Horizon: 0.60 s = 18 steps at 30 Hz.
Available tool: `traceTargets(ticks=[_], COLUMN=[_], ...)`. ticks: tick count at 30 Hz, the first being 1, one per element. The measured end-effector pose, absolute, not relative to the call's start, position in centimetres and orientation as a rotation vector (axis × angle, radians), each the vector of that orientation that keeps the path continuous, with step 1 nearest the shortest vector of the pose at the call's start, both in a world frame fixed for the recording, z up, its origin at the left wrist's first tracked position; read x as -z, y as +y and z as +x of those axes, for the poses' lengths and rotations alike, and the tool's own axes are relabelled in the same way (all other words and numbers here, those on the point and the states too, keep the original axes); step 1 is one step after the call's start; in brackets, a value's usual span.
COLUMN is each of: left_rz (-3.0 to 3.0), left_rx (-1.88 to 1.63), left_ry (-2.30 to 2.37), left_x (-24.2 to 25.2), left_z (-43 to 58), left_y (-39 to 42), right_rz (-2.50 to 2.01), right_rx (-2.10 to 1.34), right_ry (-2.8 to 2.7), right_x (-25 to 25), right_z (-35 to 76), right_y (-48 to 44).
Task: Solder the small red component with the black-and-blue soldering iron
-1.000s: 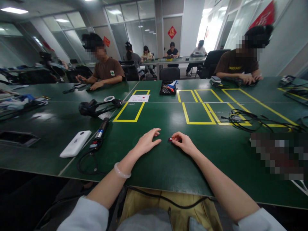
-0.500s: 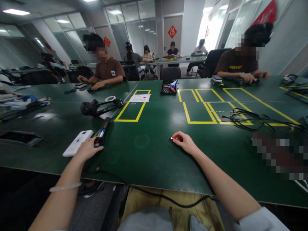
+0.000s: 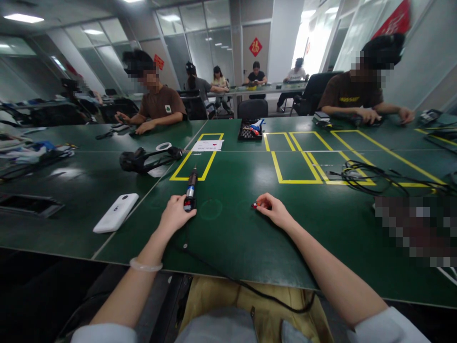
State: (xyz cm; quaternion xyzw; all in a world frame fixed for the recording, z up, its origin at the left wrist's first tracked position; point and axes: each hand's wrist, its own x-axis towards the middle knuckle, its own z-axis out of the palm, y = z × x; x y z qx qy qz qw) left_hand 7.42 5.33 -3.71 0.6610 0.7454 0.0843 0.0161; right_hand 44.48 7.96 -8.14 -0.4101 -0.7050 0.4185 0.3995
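Note:
My left hand (image 3: 175, 213) is closed around the lower end of a corded electric screwdriver (image 3: 192, 186). The tool is dark with a silver and blue band, and its thin tip points away from me. A black cord (image 3: 214, 267) runs from near that hand over the table's edge. Farther right, my right hand (image 3: 273, 209) pinches a small red piece (image 3: 254, 206) close to the table top; its kind is too small to make out. Between my hands a faint round mark (image 3: 211, 209) shows on the green table (image 3: 228, 243).
To the left lie a white phone-like slab (image 3: 116, 213) and a black headset-like frame (image 3: 146, 162). Yellow tape outlines (image 3: 300, 181), a black tray of small parts (image 3: 250, 136) and tangled cables (image 3: 371, 174) lie beyond and to the right. Two people sit across the table.
My left hand has moved right with the electric screwdriver, from beside the white slab toward the table's middle. My right hand stays nearly in place with the red piece.

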Motion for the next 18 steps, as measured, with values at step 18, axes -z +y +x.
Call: traceTargets(ticks=[18], left_rz=[2.435], left_rx=[-0.429], left_ry=[1.79], left_x=[4.5], left_z=[27.6], left_y=[5.8], right_rz=[-1.023], right_rx=[-0.77], right_ry=[-1.916], right_x=[8.3], right_z=[44.8], right_y=[8.2])
